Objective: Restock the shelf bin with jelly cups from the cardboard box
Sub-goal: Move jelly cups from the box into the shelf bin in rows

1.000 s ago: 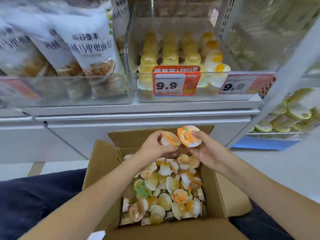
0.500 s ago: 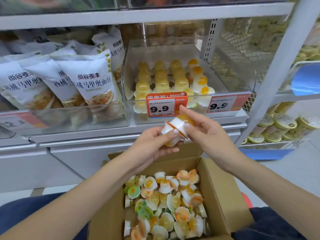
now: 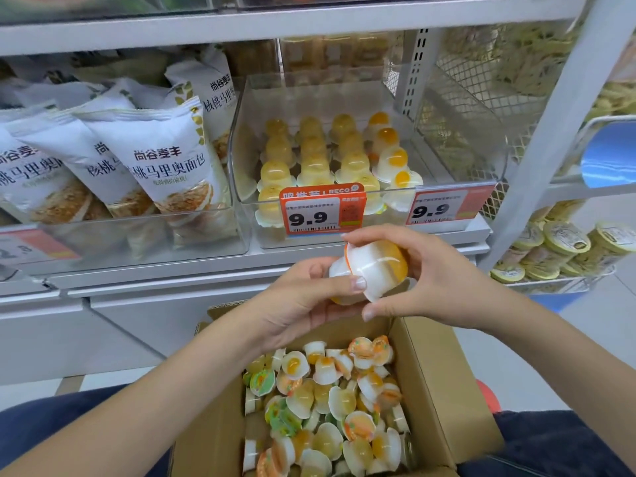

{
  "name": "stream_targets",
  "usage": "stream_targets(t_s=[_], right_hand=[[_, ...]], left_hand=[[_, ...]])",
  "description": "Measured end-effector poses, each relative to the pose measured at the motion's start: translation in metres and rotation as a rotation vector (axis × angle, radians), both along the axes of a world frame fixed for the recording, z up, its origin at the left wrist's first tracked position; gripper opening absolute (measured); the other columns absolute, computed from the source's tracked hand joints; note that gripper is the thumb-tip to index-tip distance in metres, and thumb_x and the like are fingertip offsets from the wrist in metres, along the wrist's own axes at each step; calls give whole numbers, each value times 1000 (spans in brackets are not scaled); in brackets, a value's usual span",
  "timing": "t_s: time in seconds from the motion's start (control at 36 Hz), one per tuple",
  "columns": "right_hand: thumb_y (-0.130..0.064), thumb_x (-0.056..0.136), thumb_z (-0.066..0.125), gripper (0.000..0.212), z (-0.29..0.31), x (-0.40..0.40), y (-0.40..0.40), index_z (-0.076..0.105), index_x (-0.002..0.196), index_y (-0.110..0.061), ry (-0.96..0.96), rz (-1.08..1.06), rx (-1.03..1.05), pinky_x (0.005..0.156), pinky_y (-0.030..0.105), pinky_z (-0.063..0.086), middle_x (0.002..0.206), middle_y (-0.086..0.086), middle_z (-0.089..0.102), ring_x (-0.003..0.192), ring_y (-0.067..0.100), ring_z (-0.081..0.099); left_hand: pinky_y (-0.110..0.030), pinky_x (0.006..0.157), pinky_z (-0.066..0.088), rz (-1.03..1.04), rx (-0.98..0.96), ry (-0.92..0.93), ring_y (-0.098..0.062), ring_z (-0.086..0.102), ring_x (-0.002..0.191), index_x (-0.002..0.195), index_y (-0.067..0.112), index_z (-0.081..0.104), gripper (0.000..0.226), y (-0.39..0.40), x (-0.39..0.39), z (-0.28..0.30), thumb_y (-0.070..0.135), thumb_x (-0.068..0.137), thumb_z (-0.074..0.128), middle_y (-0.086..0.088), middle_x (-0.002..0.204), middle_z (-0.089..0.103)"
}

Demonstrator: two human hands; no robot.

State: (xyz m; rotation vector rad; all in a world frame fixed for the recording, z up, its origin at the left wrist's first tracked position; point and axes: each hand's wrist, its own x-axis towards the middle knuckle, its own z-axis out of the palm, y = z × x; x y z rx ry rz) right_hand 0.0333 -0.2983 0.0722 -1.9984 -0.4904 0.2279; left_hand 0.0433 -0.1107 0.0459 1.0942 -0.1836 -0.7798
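- Your left hand (image 3: 303,297) and right hand (image 3: 426,280) each curl their fingers round a jelly cup; the two jelly cups (image 3: 370,270) are pressed together, held above the cardboard box (image 3: 433,390) and just below the shelf bin (image 3: 447,160).
- Expect each cup to be light, with a smooth, thin plastic wall that probably slips and dents under hard pressure. Hold it by the wide rim or across the body, not by the foil lid.
- The box holds a loose heap of cups, lying at all angles.
- The clear bin holds upright cups in rows on its left side; its right side looks bare.
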Motion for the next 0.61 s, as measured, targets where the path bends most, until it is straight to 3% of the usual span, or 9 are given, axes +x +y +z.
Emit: stream_targets(t_s=[0.17, 0.28, 0.36, 0.42, 0.5, 0.56, 0.61], right_hand=[[-31, 54, 87, 65, 4, -1, 1, 59, 113, -34, -32, -53, -62, 83, 15, 48, 108, -22, 61, 102, -2, 57], [-25, 60, 87, 60, 7, 0, 4, 60, 113, -30, -82, -96, -36, 81, 13, 47, 105, -20, 61, 99, -1, 58], [-26, 62, 87, 55, 15, 7, 1, 62, 111, -33, -114, -157, -24, 84, 15, 48, 108, -20, 63, 102, -1, 59], [-27, 63, 86, 53, 28, 19, -8, 63, 110, -34, -185, -259, -34, 80, 12, 48, 105, -24, 62, 97, -4, 59], [-29, 64, 85, 48, 55, 53, -28, 63, 107, -33, -270, -435, -68, 71, 7, 46, 95, -27, 58, 82, -8, 56], [-31, 66, 85, 50, 74, 86, -42, 62, 110, -30, -334, -478, -244, 72, 9, 42, 99, -21, 58, 85, -3, 54], [-33, 67, 84, 54, 88, 123, -53, 62, 115, -24, -365, -472, -486, 80, 20, 39, 108, -7, 61, 97, 11, 56]], left_hand=[[-26, 76, 56, 32, -32, 13, -20, 69, 90, 99, 5, 71, 53, -4, -2, 0, 23, 53, 90, -15, 100, 70], [-23, 72, 56, 79, -71, 25, -17, 70, 87, 94, 8, 74, 26, -5, -1, 6, 8, 69, 78, -13, 98, 71], [-27, 81, 56, 89, -49, 44, -21, 68, 99, 106, 6, 68, 43, -5, 2, 14, 21, 67, 77, -15, 108, 70], [-30, 86, 56, 123, 139, -32, -20, 67, 103, 117, 9, 61, 44, -2, 7, 20, 29, 79, 71, -9, 114, 69], [-31, 83, 57, 235, 517, -234, -11, 68, 96, 112, 20, 60, 31, 7, 20, 23, 33, 85, 65, 0, 111, 68], [-28, 82, 56, 321, 720, -345, -10, 66, 93, 107, 23, 62, 24, 14, 32, 21, 30, 85, 67, 4, 104, 67], [-16, 74, 50, 345, 900, -482, -6, 62, 89, 103, 23, 63, 21, 19, 43, 17, 28, 83, 69, 8, 103, 65]])
